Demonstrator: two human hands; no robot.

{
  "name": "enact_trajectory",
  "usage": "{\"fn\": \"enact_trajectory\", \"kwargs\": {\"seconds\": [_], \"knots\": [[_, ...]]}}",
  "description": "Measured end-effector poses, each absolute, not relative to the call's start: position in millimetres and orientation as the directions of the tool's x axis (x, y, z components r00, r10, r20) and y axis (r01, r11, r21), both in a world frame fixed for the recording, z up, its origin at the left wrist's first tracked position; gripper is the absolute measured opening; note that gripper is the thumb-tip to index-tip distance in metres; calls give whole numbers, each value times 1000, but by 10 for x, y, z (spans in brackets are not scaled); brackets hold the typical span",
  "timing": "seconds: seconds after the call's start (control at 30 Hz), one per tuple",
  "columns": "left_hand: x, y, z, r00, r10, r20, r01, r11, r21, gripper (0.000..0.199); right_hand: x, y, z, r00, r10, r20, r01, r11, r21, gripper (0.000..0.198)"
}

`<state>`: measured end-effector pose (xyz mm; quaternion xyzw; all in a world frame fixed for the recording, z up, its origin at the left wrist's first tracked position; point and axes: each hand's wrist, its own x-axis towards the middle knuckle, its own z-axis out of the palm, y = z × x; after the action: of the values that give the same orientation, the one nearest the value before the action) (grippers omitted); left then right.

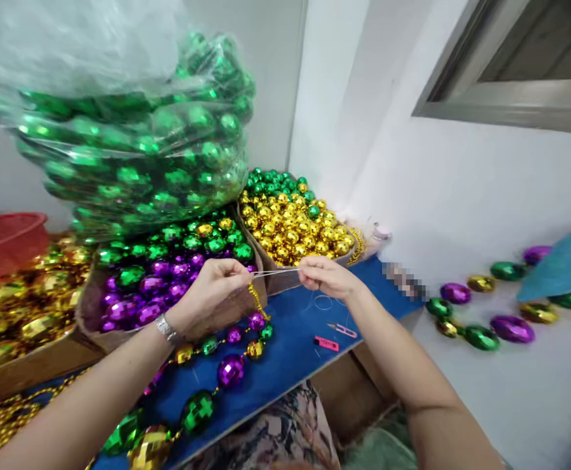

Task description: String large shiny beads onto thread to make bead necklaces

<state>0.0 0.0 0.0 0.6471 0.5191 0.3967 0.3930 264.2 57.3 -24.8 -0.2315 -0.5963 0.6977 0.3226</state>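
Note:
Both of my hands are raised over the blue table, with a thin white string stretched taut between them. My left hand pinches one end of it, and a strand of small gold beads hangs just below those fingers. At the other end, my right hand is closed on the string, and loose loops of clear line lie beneath it. A necklace of large purple, green and gold beads curves across the table under my left wrist. Pink thread snips and a pink box cutter lie below my right hand.
Cardboard boxes hold purple and green beads, gold beads and larger gold beads. A clear bag of green beads rests above them. A red basket stands at left. Another bead string hangs along the right wall.

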Motion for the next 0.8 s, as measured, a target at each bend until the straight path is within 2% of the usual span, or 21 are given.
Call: {"fn": "enact_trajectory", "kwargs": {"seconds": [0.13, 0.2, 0.27, 0.4, 0.5, 0.6, 0.7, 0.8], "knots": [[126, -97, -121, 369, 925, 93, 460, -269, 846, 19, 2567, 500, -92, -527, 829, 186, -467, -100, -879, 28], [163, -111, -201, 424, 902, 78, 435, -278, 856, 19, 2518, 490, 29, -478, 856, 198, -527, -98, -844, 26], [168, -98, -289, 411, 910, 55, 369, -221, 903, 22, 2475, 481, 154, -425, 881, 208, -554, -71, -830, 25], [121, -30, -447, 136, 988, -71, 89, 59, 994, 30, 2386, 391, 279, -374, 892, 252, -526, 19, -850, 23], [150, 12, -503, -24, 983, -184, -133, 179, 975, 34, 2251, 287, 235, -487, 835, 256, -417, 36, -908, 20], [274, 28, -510, 41, 991, -129, -192, 135, 972, 34, 2065, 255, 160, -571, 792, 217, -314, 33, -949, 20], [402, 30, -521, 140, 989, -50, -197, 77, 977, 34, 1935, 321, 123, -583, 792, 179, -308, -12, -951, 20], [450, 23, -552, 195, 980, -32, -175, 67, 982, 35, 1914, 434, 116, -567, 815, 121, -320, -83, -944, 17]]}}
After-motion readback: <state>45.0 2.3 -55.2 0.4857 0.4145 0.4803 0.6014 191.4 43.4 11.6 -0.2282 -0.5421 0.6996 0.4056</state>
